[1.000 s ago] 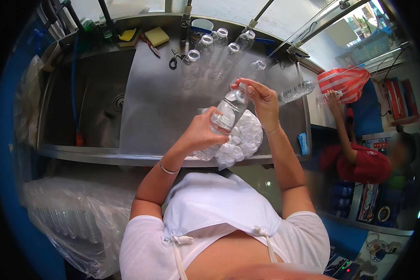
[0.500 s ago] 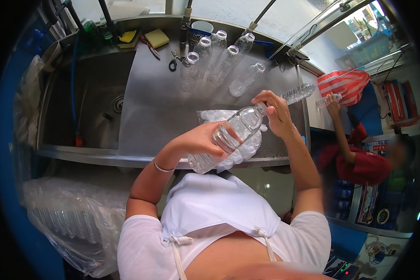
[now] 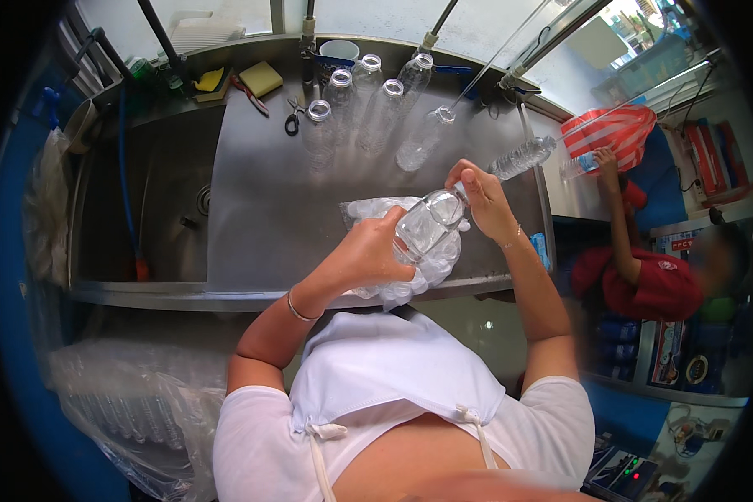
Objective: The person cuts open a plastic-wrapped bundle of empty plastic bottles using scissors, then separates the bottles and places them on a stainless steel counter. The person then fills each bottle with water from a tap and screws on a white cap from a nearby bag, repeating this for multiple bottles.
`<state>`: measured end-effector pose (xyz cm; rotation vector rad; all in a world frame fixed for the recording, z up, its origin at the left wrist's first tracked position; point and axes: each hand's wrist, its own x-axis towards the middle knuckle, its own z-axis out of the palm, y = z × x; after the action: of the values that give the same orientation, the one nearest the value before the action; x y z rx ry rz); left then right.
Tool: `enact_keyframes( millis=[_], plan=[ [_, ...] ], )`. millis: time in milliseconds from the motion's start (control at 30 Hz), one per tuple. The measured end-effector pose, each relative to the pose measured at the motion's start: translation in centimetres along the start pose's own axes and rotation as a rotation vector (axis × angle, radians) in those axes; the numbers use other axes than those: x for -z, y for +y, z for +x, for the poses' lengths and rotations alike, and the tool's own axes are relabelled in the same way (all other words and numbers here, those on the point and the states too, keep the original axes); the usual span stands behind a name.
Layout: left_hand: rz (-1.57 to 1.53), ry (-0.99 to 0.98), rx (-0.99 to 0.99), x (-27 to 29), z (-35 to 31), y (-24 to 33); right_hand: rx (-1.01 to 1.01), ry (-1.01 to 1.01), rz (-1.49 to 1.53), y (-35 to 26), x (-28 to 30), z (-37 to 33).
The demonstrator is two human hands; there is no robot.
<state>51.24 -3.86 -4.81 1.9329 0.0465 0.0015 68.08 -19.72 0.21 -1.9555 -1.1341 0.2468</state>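
Note:
A clear plastic bottle [image 3: 429,224] is tilted in front of me, neck toward the upper right. My left hand [image 3: 375,249] wraps round its lower body. At the neck, my right hand [image 3: 485,201] has its fingers closed on a whitish bottle cap [image 3: 460,190], partly hidden by them. Below the bottle, a clear bag of white caps [image 3: 439,274] lies on the steel counter [image 3: 268,201]. Beyond my hands stand several open clear bottles [image 3: 366,105]. Nearer stands another clear bottle [image 3: 427,140], with a thin tube at its mouth.
To the left is a steel sink [image 3: 163,217] with a blue hose [image 3: 126,184]. Scissors [image 3: 293,119], pliers [image 3: 251,96] and a yellow sponge [image 3: 260,79] lie behind. On the right, another clear bottle [image 3: 523,157] leans near a person in red [image 3: 644,280], whose hand holds a bottle.
The held bottle has turned so its base points less toward me, and my left hand has shifted around it. My right hand stays at the cap. The view has shifted slightly.

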Motion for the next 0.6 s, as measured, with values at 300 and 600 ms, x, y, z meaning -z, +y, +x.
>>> enact_keyframes(
  millis=[300,600],
  plan=[
    [0.079,0.189,-0.350,-4.5,2.4,0.3,-0.117,0.428,-0.682,2.5,8.1,-6.2],
    [0.244,0.077,-0.165,-4.1,7.7,-2.9,-0.504,0.464,-1.222,18.6,20.1,-9.1]
  ],
)
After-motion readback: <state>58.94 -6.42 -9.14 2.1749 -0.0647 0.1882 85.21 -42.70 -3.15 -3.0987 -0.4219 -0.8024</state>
